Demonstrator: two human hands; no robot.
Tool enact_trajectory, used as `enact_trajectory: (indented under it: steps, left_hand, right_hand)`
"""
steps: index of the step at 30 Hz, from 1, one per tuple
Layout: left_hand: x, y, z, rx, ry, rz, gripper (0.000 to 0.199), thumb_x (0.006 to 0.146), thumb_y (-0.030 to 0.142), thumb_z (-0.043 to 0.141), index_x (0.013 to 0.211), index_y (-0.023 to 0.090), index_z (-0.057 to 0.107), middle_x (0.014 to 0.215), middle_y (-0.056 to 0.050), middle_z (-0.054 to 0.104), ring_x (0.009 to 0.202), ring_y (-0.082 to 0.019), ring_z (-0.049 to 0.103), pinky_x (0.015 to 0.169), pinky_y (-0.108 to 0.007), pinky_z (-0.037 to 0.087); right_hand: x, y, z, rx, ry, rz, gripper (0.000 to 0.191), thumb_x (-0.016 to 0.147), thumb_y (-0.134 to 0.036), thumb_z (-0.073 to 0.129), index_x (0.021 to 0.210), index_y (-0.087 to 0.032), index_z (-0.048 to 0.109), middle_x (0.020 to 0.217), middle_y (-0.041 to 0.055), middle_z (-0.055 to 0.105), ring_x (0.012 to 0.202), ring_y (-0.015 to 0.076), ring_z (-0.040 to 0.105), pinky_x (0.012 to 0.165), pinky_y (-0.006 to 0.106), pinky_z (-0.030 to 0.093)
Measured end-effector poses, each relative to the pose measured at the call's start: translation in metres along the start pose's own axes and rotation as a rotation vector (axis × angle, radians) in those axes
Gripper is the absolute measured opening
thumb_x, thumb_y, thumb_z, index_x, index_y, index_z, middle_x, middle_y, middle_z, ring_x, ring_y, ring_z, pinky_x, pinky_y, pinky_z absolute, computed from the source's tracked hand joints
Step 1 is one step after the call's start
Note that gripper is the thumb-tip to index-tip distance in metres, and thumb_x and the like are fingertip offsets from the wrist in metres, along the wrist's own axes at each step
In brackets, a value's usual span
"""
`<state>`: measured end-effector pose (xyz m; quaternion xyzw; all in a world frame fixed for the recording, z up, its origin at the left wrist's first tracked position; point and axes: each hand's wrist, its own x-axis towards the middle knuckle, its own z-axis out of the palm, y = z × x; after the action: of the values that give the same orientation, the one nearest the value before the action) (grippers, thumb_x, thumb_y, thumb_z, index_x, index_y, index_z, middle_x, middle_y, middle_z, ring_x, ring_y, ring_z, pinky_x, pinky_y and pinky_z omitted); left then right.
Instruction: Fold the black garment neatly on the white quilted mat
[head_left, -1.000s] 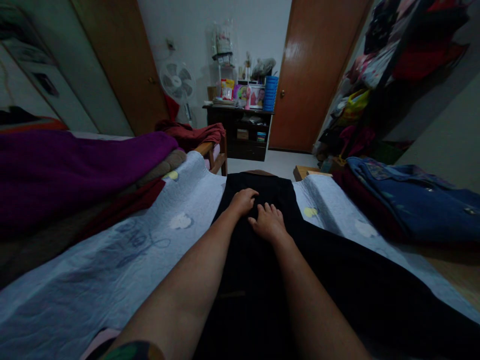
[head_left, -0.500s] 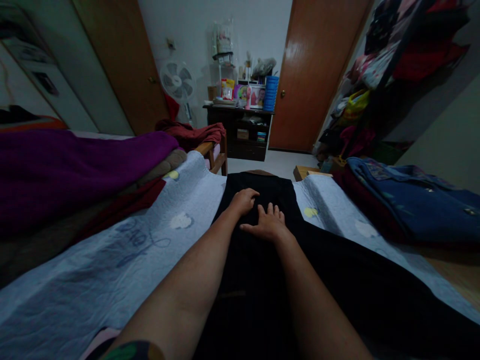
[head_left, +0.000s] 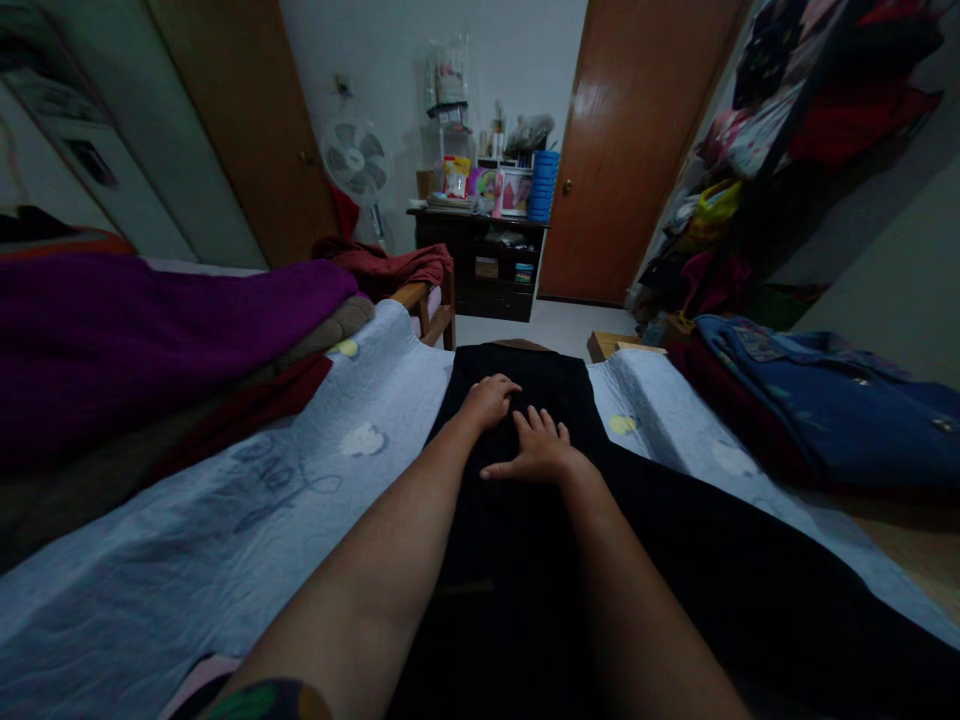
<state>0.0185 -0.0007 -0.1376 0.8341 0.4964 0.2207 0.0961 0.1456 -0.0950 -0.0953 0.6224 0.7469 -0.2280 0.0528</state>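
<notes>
While black cloth (head_left: 517, 550) lies still, right hand (head_left: 544, 452) has splayed wider.

Room: you are in a home, by the look of it a bedroom.
Before you: a pale blue, quilted, cloud-printed sheet (head_left: 247, 560) is spread wide.
Your left: a thick, soft purple cloth (head_left: 150, 310) lies heaped, and a rust-red cloth (head_left: 409, 265) hangs over a wooden rail.
Far wall (head_left: 517, 60): you face a white standing fan (head_left: 356, 160), a reddish-brown wooden door (head_left: 637, 160) and a low dark-wood cabinet (head_left: 495, 300) bearing a white-framed picture (head_left: 515, 192) among household clutter.
Your right: folded blue denim clothing (head_left: 862, 420) sits near many-coloured hanging bags and fabrics (head_left: 855, 130).
</notes>
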Motion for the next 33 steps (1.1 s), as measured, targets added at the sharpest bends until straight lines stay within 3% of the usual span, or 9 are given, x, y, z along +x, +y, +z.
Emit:
enact_trajectory:
  steps: [5,11,14,20,28,33]
  left_hand:
    - [0.0,0.001,0.0,-0.001,0.001,-0.018,0.033,0.086,0.012,0.048,0.111,0.023,0.066,0.12,-0.003,0.061,0.11,-0.016,0.054,0.098,-0.029,0.041]
    - [0.001,-0.002,0.002,-0.011,0.018,-0.003,0.032,0.084,0.012,0.048,0.109,0.021,0.065,0.117,-0.003,0.062,0.109,-0.017,0.055,0.099,-0.029,0.041]
    - [0.0,-0.002,0.001,-0.027,0.034,-0.009,0.031,0.082,0.01,0.047,0.103,0.021,0.066,0.112,-0.003,0.063,0.104,-0.017,0.056,0.097,-0.029,0.042]
    - [-0.002,0.003,-0.005,0.066,0.081,-0.039,0.023,0.077,0.009,0.05,0.086,0.021,0.067,0.1,-0.005,0.061,0.099,-0.019,0.053,0.091,-0.031,0.044]
    - [-0.003,0.006,-0.004,0.181,0.053,-0.086,0.018,0.078,0.012,0.051,0.085,0.022,0.065,0.093,-0.005,0.059,0.094,-0.02,0.054,0.086,-0.031,0.043]
    - [-0.009,0.014,-0.006,0.223,0.107,-0.174,0.017,0.082,0.02,0.051,0.092,0.024,0.064,0.102,-0.004,0.06,0.091,-0.018,0.059,0.078,-0.028,0.045]
  right_hand:
    - [-0.001,0.003,-0.004,0.013,-0.001,-0.015,0.125,0.053,-0.079,0.063,0.15,-0.018,0.012,0.157,0.0156,0.002,0.142,0.0342,-0.004,0.112,0.055,0.002]
    - [0.0,0.007,-0.008,0.057,0.052,-0.137,0.111,0.061,-0.068,0.068,0.146,-0.009,0.027,0.154,0.0181,0.019,0.143,0.0295,0.009,0.115,0.039,0.013]
    - [0.001,0.006,-0.008,0.076,0.066,-0.19,0.107,0.064,-0.068,0.065,0.145,-0.007,0.029,0.152,0.0179,0.023,0.143,0.0288,0.012,0.115,0.036,0.013]
    - [0.002,0.004,-0.001,0.089,0.027,-0.142,0.127,0.053,-0.081,0.062,0.148,-0.01,0.019,0.156,0.0168,0.009,0.143,0.0303,0.002,0.116,0.042,0.008]
    - [0.002,0.007,-0.002,0.097,-0.053,-0.152,0.138,0.046,-0.086,0.06,0.15,-0.012,0.008,0.157,0.0148,-0.003,0.142,0.0304,-0.009,0.116,0.044,0.001]
    - [0.003,0.006,-0.002,0.095,-0.069,-0.14,0.139,0.046,-0.084,0.062,0.15,-0.013,0.005,0.156,0.0148,-0.005,0.142,0.0299,-0.01,0.115,0.044,0.0]
